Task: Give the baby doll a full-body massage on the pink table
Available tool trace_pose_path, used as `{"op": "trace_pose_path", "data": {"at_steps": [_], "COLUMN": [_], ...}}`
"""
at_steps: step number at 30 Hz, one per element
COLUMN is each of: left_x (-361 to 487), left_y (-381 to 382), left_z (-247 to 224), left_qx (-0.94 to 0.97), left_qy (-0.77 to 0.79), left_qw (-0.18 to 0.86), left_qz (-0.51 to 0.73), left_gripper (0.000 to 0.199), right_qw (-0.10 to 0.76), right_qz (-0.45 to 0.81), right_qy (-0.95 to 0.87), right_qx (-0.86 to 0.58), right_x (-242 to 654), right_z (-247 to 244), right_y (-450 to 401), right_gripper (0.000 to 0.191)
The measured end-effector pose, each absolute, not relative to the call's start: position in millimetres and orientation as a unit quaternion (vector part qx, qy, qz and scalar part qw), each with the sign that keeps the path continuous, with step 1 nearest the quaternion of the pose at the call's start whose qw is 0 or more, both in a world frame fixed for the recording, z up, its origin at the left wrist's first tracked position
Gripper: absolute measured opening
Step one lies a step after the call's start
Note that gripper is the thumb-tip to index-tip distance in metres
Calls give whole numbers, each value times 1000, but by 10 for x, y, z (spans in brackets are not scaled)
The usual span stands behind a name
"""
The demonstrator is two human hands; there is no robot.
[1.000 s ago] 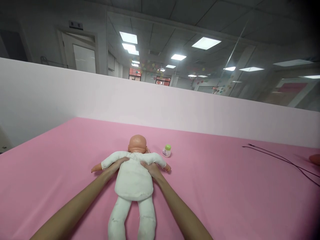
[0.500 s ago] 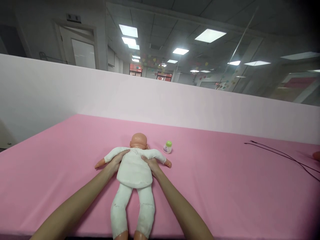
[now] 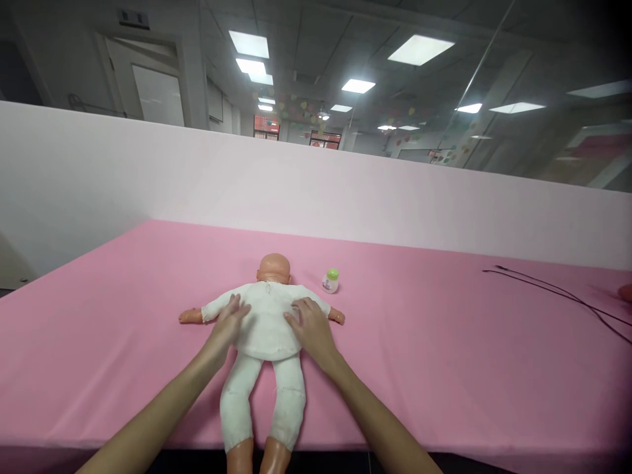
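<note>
A baby doll [image 3: 266, 336] with a white cloth body lies face down on the pink-covered table [image 3: 424, 368]. Its bald head points away from me, its arms are spread, and its lower legs reach past the near edge. On the left side of its back is my left hand [image 3: 230, 322], fingers apart and slightly blurred. My right hand [image 3: 312, 328] rests at the right side of the back, with thumb and fingers spread over the cloth. Neither hand is closed around the doll. Beside the doll's head stands a small jar [image 3: 330, 283] with a green lid.
Thin dark cables [image 3: 553, 289] lie across the right part of the table. An orange-red object [image 3: 625, 293] is cut off at the right edge. Behind the table runs a low white wall [image 3: 316, 191] with glass above it.
Both hands have loosened from the doll's sides, and my right hand has turned over its back. The doll's arms now lie spread a little wider. My view has tilted slightly downward.
</note>
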State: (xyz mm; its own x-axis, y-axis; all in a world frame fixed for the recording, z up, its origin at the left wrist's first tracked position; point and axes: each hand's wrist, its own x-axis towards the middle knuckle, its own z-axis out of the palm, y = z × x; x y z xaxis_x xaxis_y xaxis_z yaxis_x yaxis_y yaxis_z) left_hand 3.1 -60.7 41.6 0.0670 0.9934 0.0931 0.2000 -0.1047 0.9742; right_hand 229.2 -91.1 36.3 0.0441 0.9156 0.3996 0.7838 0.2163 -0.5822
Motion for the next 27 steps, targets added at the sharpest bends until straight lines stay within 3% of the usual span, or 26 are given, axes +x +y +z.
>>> {"op": "trace_pose_path", "data": {"at_steps": [2, 6, 9, 11, 14, 17, 20, 23, 27], "left_x": [143, 298, 300, 328, 577, 1113, 1735, 2190, 2390], "left_y": [-590, -487, -478, -516, -563, -459, -179, 99, 257], "left_z": [336, 218, 201, 281, 541, 827, 959, 907, 743], "left_qx": [679, 817, 834, 826, 789, 637, 328, 174, 168], "left_qy": [486, 459, 470, 458, 377, 312, 291, 290, 284], "left_qw": [346, 197, 169, 185, 299, 572, 814, 858, 856], "left_qz": [427, 287, 234, 271, 381, 411, 380, 386, 398], "left_gripper": [64, 59, 57, 54, 48, 53, 77, 94, 96], "right_qw": [374, 331, 312, 321, 355, 386, 399, 387, 348], "right_qz": [109, 189, 220, 220, 188, 111, 37, 25, 29], "right_qy": [-729, -750, -760, -767, -741, -679, -646, -668, -724], "right_qx": [-563, -540, -526, -510, -538, -615, -649, -635, -595], "right_x": [2207, 2138, 2241, 2402, 2774, 3210, 3553, 3742, 3872], "right_z": [308, 182, 206, 299, 478, 579, 527, 361, 165], "right_y": [-902, -880, -911, -907, -780, -519, -249, -72, 21], "right_gripper": [46, 59, 59, 53, 37, 37, 46, 58, 60]}}
